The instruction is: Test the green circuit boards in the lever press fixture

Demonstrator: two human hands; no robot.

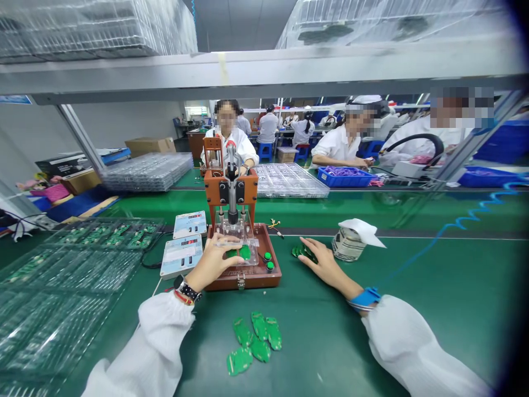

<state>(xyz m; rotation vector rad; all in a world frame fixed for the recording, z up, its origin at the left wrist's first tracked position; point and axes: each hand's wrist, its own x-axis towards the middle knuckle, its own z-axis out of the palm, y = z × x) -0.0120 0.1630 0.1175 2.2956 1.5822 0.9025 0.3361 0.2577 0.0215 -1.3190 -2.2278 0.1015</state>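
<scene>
An orange-brown press fixture with a lever and two green buttons stands at the middle. My left hand reaches onto its clear plate, fingers spread around a green circuit board lying there. Farther right, my right hand rests with its fingers over a small group of green boards; whether it grips any of them is hard to see. Several loose green boards lie on the green mat in front of the fixture.
Clear trays of boards cover the left side. Two blue-white meters stand left of the fixture. A tin with white cloth is beside my right hand. A shelf beam crosses above; people sit opposite.
</scene>
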